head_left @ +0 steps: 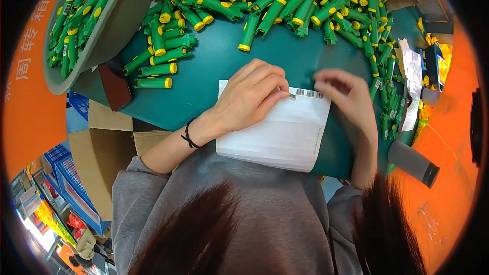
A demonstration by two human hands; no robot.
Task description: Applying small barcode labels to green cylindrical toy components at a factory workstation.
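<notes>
A white sheet of barcode stickers (275,132) lies on the green tabletop right in front of me. Only a short row of small labels is left near its far edge. My left hand (254,91) rests over the sheet's far left part, thumb and forefinger pinched on a small barcode sticker (292,96). Just past the sheet's right edge is my right hand (349,91), slightly blurred, fingers curled and thumb apart, with nothing visible in it. Green tubes with yellow ends (248,33) lie beyond both hands; some along the right carry barcode stickers.
A large grey tub (122,30) full of green tubes leans at the far left. Below it are a dark red flat object (113,87) and an open cardboard box (94,160). A grey cylinder (410,162) lies at the right, near a silvery sheet (410,84).
</notes>
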